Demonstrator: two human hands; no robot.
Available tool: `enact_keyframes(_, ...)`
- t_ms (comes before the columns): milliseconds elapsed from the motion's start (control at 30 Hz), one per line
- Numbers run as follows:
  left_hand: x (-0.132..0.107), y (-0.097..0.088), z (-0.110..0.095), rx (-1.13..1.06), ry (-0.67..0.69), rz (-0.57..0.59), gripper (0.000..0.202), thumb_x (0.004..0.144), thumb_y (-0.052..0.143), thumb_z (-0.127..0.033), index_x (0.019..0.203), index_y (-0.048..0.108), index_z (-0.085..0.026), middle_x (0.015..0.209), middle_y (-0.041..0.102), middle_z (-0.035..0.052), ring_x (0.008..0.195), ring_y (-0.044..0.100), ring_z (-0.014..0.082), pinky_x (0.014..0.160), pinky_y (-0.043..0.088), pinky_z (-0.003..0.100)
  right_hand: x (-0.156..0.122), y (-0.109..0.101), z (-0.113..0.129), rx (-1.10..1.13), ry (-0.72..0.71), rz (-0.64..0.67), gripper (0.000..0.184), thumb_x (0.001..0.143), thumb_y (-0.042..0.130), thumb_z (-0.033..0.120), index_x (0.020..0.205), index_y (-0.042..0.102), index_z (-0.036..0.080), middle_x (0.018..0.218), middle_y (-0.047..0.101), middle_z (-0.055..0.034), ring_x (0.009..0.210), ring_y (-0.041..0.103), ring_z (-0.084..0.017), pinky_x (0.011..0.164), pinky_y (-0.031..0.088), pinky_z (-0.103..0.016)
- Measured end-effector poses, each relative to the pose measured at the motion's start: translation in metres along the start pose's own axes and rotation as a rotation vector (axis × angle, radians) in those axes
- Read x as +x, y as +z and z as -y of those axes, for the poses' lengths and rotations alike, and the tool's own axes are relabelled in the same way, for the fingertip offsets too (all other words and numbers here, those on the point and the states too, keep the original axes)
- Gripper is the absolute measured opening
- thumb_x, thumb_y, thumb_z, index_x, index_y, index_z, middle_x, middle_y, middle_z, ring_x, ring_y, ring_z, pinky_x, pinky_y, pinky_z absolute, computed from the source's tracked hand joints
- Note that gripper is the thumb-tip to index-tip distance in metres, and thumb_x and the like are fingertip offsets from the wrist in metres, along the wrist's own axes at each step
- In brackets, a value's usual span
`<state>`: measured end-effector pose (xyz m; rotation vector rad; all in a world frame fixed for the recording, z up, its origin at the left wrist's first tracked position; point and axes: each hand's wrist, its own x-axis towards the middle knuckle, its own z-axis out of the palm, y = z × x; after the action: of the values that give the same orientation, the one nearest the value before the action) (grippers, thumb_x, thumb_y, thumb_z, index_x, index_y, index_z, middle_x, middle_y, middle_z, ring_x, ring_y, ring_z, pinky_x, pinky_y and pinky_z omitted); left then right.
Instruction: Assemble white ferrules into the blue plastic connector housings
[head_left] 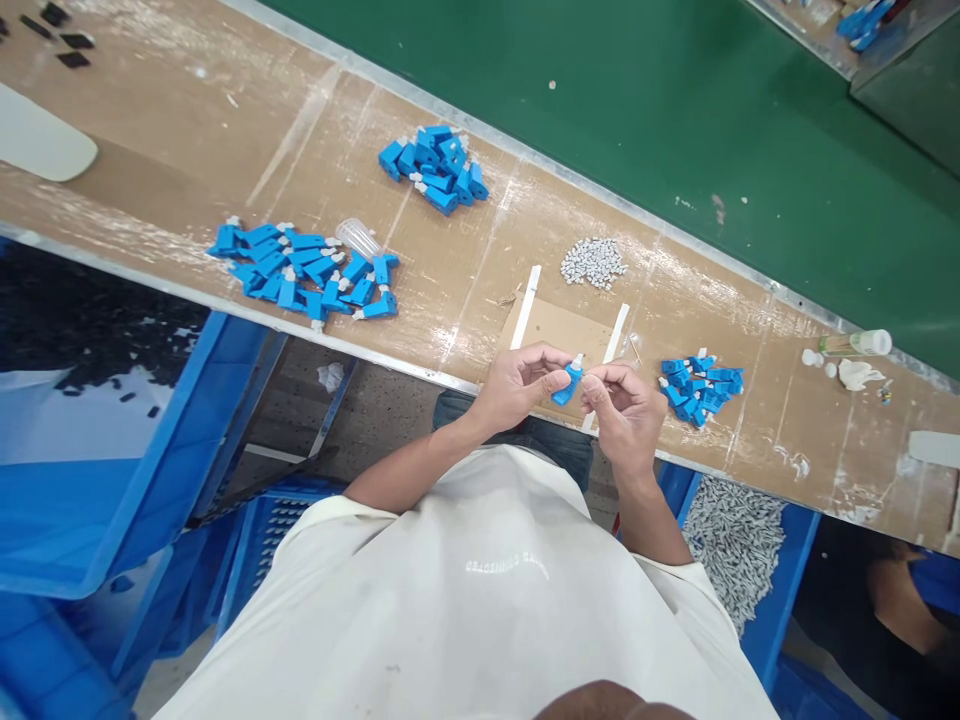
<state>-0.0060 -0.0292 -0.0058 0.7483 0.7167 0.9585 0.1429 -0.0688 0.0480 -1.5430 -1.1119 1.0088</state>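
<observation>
Pale shirt cloth [480, 590] fills the space nearest the camera, below and between the forearms, and past it two bare hands meet over the near edge of a tan bench [510, 220]. The left hand [521, 385] has a blue piece [564, 390] pinched between thumb and forefinger; its white tip [578, 360] points away from the wearer, past the left fingertips, while the blue body slants back between the hands. The right hand [626, 405] is close on the other side, thumb and forefinger set together just beside the piece; whether they touch it or grip something small of their own, I cannot tell. The step in hand looks like close fingertip work on this one piece, so the next move probably calls for a steady left pinch and a small, precise action from the right fingertips. Just beyond the fingers lies a cardboard sheet [566, 330] with two white strips [526, 305] along its sides, and past that a heap of small grey parts [592, 262]. To the right of the right fingers sits a compact blue cluster [701, 388]; left of the left fingers spreads a wider blue group [306, 257], with another blue heap [439, 165] farther beyond them.
</observation>
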Motion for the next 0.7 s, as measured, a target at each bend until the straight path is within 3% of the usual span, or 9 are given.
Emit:
enact_keyframes(100,0.000,0.000,-0.001,0.035,0.021,-0.002,0.046,0.068,0.091,-0.053,0.090,0.076,-0.015,0.079,0.073,0.0042,0.071,0.066,0.0145,0.069,0.050,0.027,0.003,-0.002,-0.004,0.039,0.051,0.030,0.033,0.074,0.086,0.052,0.076,0.073,0.021,0.070,0.064,0.0000,0.054,0.057,-0.011,0.049,0.058,-0.026)
enact_keyframes(267,-0.003,0.002,-0.003,-0.025,-0.039,0.053,0.047,0.068,0.090,-0.054,0.087,0.075,-0.014,0.077,0.073,0.0046,0.068,0.065,0.0137,0.069,0.052,0.027,0.011,-0.005,-0.016,0.313,0.206,0.087,0.043,0.058,0.096,0.049,0.066,0.065,0.021,0.058,0.062,0.0041,0.046,0.054,-0.008,0.042,0.051,-0.019)
enact_keyframes(400,-0.006,0.008,-0.005,-0.066,-0.072,0.094,0.048,0.069,0.089,-0.055,0.087,0.074,-0.013,0.076,0.073,0.0046,0.066,0.064,0.0132,0.067,0.052,0.027,0.013,-0.007,-0.021,0.467,0.390,0.143,0.050,0.045,0.100,0.049,0.076,0.071,0.022,0.058,0.063,0.0066,0.040,0.052,-0.007,0.036,0.046,-0.016)
enact_keyframes(700,-0.009,0.013,-0.010,-0.074,-0.036,0.160,0.046,0.073,0.087,-0.055,0.084,0.072,-0.014,0.076,0.072,0.0052,0.069,0.067,0.0157,0.070,0.053,0.029,0.009,-0.011,-0.037,0.517,0.469,0.216,0.049,0.049,0.098,0.046,0.089,0.080,0.026,0.059,0.067,0.0050,0.041,0.050,-0.008,0.034,0.045,-0.019)
